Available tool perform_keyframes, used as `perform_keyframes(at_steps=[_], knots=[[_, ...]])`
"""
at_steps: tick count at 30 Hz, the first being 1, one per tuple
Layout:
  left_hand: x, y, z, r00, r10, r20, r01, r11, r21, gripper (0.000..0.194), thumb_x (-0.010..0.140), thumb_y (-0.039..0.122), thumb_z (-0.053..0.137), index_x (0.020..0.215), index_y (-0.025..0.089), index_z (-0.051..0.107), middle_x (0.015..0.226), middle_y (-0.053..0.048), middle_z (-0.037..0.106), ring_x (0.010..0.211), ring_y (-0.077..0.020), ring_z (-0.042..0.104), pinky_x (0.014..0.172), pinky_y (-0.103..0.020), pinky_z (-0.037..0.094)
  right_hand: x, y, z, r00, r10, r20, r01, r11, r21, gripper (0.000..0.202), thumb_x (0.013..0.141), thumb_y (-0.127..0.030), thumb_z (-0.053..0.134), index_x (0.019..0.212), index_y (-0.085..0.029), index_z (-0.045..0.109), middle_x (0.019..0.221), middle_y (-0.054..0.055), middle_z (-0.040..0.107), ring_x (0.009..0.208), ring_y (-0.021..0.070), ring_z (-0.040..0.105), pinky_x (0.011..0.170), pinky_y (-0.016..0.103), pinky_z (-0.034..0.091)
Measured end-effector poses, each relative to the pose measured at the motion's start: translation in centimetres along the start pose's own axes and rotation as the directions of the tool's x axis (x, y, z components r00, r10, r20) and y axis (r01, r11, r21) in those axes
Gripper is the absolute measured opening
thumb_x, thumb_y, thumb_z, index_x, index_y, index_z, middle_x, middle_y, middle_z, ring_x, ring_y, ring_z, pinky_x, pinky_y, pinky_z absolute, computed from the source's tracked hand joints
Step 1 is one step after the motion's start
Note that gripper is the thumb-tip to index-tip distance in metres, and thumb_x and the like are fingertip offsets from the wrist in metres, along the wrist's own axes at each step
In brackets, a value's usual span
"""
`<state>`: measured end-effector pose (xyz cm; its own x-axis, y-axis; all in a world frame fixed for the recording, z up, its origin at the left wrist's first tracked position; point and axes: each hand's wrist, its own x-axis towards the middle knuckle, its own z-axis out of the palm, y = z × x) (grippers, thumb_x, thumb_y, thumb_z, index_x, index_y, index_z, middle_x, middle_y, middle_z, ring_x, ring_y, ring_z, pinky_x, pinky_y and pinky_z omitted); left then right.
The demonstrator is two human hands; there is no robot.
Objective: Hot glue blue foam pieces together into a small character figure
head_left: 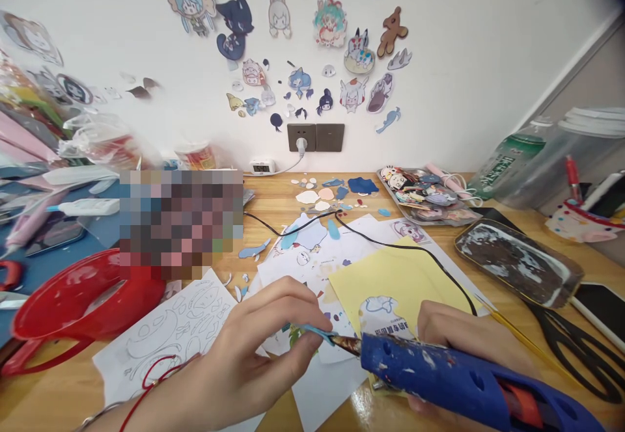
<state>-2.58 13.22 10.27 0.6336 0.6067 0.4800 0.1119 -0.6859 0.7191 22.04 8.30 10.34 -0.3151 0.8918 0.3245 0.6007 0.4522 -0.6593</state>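
Observation:
My left hand [254, 334], with a red cord at the wrist, pinches a small light-blue cut-out piece [317, 331] between thumb and fingers. On the right, my right hand [469, 331] is wrapped around a blue glue gun [430, 370] spotted with dried glue. The gun's brown-stained nozzle [346, 343] points left and meets the right end of the blue piece, or comes very near it. Beneath both hands lie white paper sheets and a yellow sheet [381, 269]. The gun's body hides part of my right hand.
A red bowl-like container [63, 308] and a sheet of line drawings [180, 334] lie left. Cut-out scraps [336, 191] cover the back. At right are a tray of cut-outs [424, 194], a dark stained tray [517, 263], black scissors [571, 354] and a phone [603, 311]. A black cord [390, 246] crosses the sheets.

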Motion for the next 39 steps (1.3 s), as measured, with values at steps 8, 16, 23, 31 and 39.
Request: perform_keyframes(at_steps=[8, 16, 23, 31, 39], knots=[[0.3, 0.2, -0.6, 0.997, 0.051, 0.06, -0.058, 0.99, 0.128, 0.031, 0.078, -0.002, 0.05, 0.102, 0.017, 0.055, 0.089, -0.004, 0.057, 0.08, -0.0102, 0.054, 0.07, -0.02, 0.046, -0.3, 0.5, 0.1, 0.999, -0.041, -0.018, 0.042, 0.999, 0.03, 0.034, 0.072, -0.048, 0.063, 0.056, -0.021, 0.051, 0.051, -0.002, 0.047, 0.044, 0.0107, 0.044, 0.04, 0.023, 0.031], [-0.1, -0.1, -0.9, 0.99, 0.04, 0.132, -0.061, 0.986, 0.157, 0.031, 0.082, 0.001, 0.049, 0.108, 0.017, 0.053, 0.094, -0.006, 0.055, 0.085, -0.0104, 0.053, 0.075, -0.019, 0.046, -0.7, 1.0, 0.4, 0.997, -0.064, -0.035, 0.067, 0.995, 0.08, 0.021, 0.068, -0.038, 0.068, 0.067, -0.022, 0.054, 0.063, 0.0, 0.052, 0.053, 0.0133, 0.05, 0.046, 0.025, 0.036], [0.0, 0.0, -0.7, 0.996, 0.029, 0.09, -0.036, 0.996, 0.084, 0.029, 0.079, 0.001, 0.055, 0.104, 0.016, 0.056, 0.088, -0.005, 0.062, 0.081, -0.0118, 0.058, 0.071, -0.021, 0.048, -0.7, 1.1, 0.6, 0.994, -0.085, -0.073, 0.082, 0.996, -0.032, 0.037, 0.07, -0.048, 0.065, 0.059, -0.022, 0.041, 0.055, -0.004, 0.039, 0.046, 0.0103, 0.039, 0.04, 0.025, 0.025], [0.3, -0.3, -0.2, 1.0, 0.003, 0.001, -0.003, 0.996, -0.092, 0.025, 0.075, 0.0, 0.059, 0.091, 0.019, 0.057, 0.087, -0.005, 0.064, 0.083, -0.0151, 0.06, 0.077, -0.031, 0.051, -0.8, 1.0, 0.6, 0.996, -0.072, -0.061, 0.074, 0.997, 0.037, 0.029, 0.085, -0.037, 0.049, 0.061, -0.022, 0.044, 0.057, -0.002, 0.043, 0.047, 0.0112, 0.041, 0.041, 0.024, 0.028], [0.3, -0.1, -0.5, 1.0, 0.019, -0.008, -0.02, 0.998, -0.061, 0.028, 0.073, -0.001, 0.06, 0.094, 0.018, 0.059, 0.085, -0.004, 0.064, 0.077, -0.0134, 0.06, 0.066, -0.025, 0.051, -0.7, 0.7, 0.9, 0.994, -0.069, -0.084, 0.079, 0.989, 0.122, 0.024, 0.071, -0.044, 0.065, 0.07, -0.023, 0.054, 0.065, 0.0, 0.049, 0.053, 0.0127, 0.048, 0.046, 0.024, 0.036]])
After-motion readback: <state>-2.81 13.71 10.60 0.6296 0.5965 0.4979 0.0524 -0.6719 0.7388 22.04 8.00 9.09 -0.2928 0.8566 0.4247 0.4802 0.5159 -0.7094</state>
